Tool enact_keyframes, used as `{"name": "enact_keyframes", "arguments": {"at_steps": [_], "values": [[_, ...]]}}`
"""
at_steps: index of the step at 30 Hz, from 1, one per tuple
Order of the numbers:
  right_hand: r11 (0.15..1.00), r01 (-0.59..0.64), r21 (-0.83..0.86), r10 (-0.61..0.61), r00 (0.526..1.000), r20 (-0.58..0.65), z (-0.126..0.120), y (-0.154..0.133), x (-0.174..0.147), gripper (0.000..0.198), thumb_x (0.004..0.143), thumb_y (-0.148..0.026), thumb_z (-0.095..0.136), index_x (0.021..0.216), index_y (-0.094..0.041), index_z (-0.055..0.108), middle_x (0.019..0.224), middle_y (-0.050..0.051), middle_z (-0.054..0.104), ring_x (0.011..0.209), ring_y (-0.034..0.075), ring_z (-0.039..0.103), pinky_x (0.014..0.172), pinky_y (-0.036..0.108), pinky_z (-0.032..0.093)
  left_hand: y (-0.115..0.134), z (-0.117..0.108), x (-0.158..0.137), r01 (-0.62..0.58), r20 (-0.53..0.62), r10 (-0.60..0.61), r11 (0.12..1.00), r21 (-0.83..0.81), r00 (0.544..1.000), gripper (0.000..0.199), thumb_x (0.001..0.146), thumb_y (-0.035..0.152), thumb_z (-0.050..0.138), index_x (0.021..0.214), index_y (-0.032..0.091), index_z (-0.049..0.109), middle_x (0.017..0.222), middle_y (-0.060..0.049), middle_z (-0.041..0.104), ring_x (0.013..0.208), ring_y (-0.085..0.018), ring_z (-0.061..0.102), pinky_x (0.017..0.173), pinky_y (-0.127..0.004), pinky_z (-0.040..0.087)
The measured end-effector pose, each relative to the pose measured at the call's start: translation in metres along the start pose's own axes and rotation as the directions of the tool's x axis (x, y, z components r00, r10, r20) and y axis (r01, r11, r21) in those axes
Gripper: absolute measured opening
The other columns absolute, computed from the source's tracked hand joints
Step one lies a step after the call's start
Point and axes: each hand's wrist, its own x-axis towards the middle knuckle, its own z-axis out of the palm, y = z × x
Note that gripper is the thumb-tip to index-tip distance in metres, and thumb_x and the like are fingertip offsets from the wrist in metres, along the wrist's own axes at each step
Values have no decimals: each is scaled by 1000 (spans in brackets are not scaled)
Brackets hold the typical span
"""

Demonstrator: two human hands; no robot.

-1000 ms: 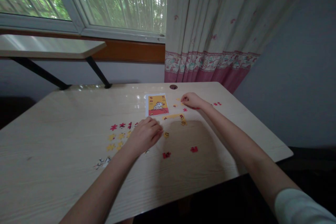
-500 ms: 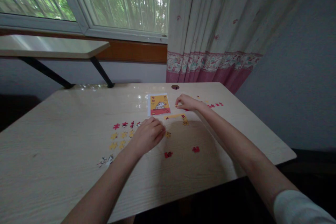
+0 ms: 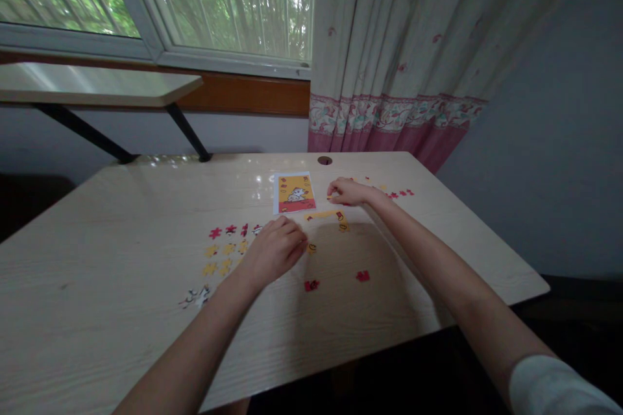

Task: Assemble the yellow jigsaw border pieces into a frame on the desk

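My left hand is on the table with its fingers curled, next to a yellow puzzle piece; whatever is under its fingers is hidden. Farther off to the right, my right hand pinches a small yellow puzzle piece at its fingertips. Between the hands lies a joined strip of yellow edge pieces, turning down at a yellow corner side. Two separate red pieces, one on the left and one on the right, lie closer to me.
A picture card of a white animal on yellow and red lies behind the strip. Rows of loose red, yellow and white pieces are at left. More red pieces lie at right. A raised shelf overhangs the table's back left.
My right hand has shifted very slightly right and toward me, the yellow piece moving with its fingertips. My left hand stays in place.
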Motion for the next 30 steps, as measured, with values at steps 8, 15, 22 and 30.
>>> {"name": "enact_keyframes", "arguments": {"at_steps": [8, 15, 22, 30], "values": [[997, 9, 78, 0, 993, -119, -4, 4, -12, 17, 79, -22, 61, 92, -15, 68, 100, 10, 67, 93, 19, 58, 83, 27, 41, -1, 1, -1, 1, -1, -1, 1000, -3, 1000, 22, 89, 24, 46, 78, 17, 63, 78, -6, 60, 79, -20, 50, 69, -33, 42], [933, -247, 263, 314, 914, -255, -20, 54, -45, 21, 79, -20, 55, 93, -10, 67, 85, 10, 68, 69, 14, 58, 65, 24, 44, -2, 2, -1, 0, -4, 1, 1000, 8, 1000, 23, 90, 24, 45, 77, 17, 63, 78, -6, 60, 78, -20, 50, 68, -33, 42], [783, -487, 388, 606, 739, -295, -19, 102, -71, 24, 80, -25, 54, 94, -11, 65, 60, 4, 61, 45, 10, 48, 47, 22, 39, -3, 2, 0, -9, -15, 9, 1000, 14, 1000, 24, 90, 24, 44, 78, 17, 64, 77, -6, 61, 79, -20, 51, 68, -33, 42], [813, -463, 354, 565, 773, -288, -21, 118, -74, 20, 76, -26, 59, 86, -11, 69, 65, 4, 62, 50, 10, 49, 51, 21, 38, -5, 3, -2, 32, 42, -34, 999, 31, 999, 24, 91, 25, 44, 84, 17, 65, 80, -7, 62, 83, -23, 51, 71, -36, 42]]}}
